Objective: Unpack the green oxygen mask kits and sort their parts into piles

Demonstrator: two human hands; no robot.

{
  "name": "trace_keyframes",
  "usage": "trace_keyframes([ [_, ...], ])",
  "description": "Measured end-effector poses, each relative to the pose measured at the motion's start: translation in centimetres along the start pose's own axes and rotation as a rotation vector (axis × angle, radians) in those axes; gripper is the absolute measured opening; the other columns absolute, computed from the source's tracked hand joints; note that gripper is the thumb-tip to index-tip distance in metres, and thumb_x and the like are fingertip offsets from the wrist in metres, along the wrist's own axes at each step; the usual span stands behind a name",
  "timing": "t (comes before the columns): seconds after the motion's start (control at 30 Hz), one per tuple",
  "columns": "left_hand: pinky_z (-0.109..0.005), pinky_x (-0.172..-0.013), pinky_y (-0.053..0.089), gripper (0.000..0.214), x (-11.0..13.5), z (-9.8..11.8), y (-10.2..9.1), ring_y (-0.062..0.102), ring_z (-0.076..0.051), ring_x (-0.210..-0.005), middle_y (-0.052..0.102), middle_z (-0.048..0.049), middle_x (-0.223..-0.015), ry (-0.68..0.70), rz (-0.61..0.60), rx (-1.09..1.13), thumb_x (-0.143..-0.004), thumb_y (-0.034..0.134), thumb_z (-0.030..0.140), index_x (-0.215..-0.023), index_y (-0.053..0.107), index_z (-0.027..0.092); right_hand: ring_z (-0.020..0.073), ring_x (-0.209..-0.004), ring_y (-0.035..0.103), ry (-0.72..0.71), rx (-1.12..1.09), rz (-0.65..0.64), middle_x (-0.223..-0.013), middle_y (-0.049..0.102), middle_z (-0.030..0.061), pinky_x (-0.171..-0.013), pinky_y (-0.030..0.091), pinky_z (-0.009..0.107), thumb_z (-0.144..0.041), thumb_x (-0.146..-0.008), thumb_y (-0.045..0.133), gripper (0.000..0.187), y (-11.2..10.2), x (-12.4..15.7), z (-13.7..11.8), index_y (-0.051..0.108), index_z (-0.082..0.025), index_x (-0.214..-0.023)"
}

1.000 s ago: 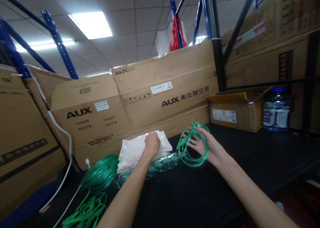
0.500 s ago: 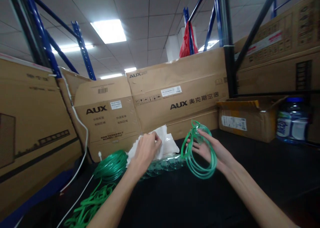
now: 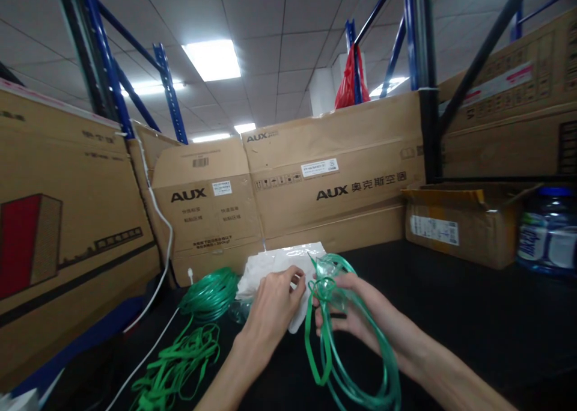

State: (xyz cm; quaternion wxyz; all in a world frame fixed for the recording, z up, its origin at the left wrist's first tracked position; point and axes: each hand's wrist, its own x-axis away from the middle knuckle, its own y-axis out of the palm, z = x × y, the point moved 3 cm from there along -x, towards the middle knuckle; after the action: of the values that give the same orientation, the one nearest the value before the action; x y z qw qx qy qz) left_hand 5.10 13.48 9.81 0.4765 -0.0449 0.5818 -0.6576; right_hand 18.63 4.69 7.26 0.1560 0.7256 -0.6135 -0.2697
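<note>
My left hand (image 3: 276,306) is closed, its curled fingers and thumb pinching a thin white plastic bag (image 3: 297,322) that hangs beside them. Behind it lies a stack of similar white bags (image 3: 265,267). My right hand (image 3: 356,309) grips a coil of clear green tubing (image 3: 391,378) with a clear plastic piece, perhaps a mask (image 3: 327,270), near its top. A flat green strap (image 3: 311,345) loops down from that piece. Left of my hands rests another roll of green tubing (image 3: 211,294), with a tangle of green straps (image 3: 183,363) in front of it.
AUX cardboard (image 3: 288,188) walls the back of the black table (image 3: 455,315). An opened carton (image 3: 460,225) and a blue-capped jar (image 3: 547,231) stand at the right. A white cable (image 3: 164,243) runs down the left side.
The green coil has come nearer and lower, toward my left hand. My left hand has moved down and right, with a white bag drawn forward. The view has shifted slightly left.
</note>
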Motion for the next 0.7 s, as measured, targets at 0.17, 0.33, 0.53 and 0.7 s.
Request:
trace_keyframes([
  [0.17,-0.026,-0.075,0.053,0.024,0.4,-0.1,0.1,0.074,-0.020,-0.084,0.079,-0.0041,-0.098,0.068,0.042,0.031,-0.097,0.054,0.020,-0.108,0.075,0.023,0.0214,-0.080,0.072,0.014,0.037,0.076,-0.091,0.075,0.0075,-0.080,0.058,0.039,-0.028,-0.085,0.067,0.022,0.2,-0.8,1.7,0.066,-0.016,-0.103],
  [0.33,-0.031,-0.082,0.053,0.026,1.0,-0.1,0.5,0.072,-0.022,-0.089,0.075,-0.0055,-0.103,0.118,0.120,0.044,-0.098,0.053,0.018,-0.114,0.073,0.022,0.0226,-0.084,0.073,0.004,0.090,0.201,-0.093,0.075,0.0066,-0.083,0.058,0.040,-0.036,-0.083,0.076,0.034,-0.1,-0.2,3.2,0.066,-0.017,-0.110],
  [0.53,-0.030,-0.084,0.054,0.027,2.0,0.2,1.2,0.070,-0.019,-0.090,0.068,-0.0041,-0.102,0.184,0.166,0.084,-0.102,0.048,0.020,-0.117,0.070,0.024,0.0239,-0.086,0.074,0.027,0.012,0.269,-0.095,0.076,0.0071,-0.085,0.059,0.040,-0.042,-0.077,0.084,0.044,-0.9,0.6,4.5,0.068,-0.017,-0.109],
  [0.7,-0.027,-0.078,0.054,0.031,3.4,0.7,1.9,0.067,-0.016,-0.086,0.063,-0.0040,-0.104,0.320,0.123,0.168,-0.102,0.047,0.019,-0.127,0.065,0.027,0.0235,-0.081,0.075,0.052,-0.029,0.376,-0.093,0.077,0.0077,-0.082,0.061,0.039,-0.043,-0.074,0.086,0.050,-1.9,1.1,5.9,0.068,-0.017,-0.112],
])
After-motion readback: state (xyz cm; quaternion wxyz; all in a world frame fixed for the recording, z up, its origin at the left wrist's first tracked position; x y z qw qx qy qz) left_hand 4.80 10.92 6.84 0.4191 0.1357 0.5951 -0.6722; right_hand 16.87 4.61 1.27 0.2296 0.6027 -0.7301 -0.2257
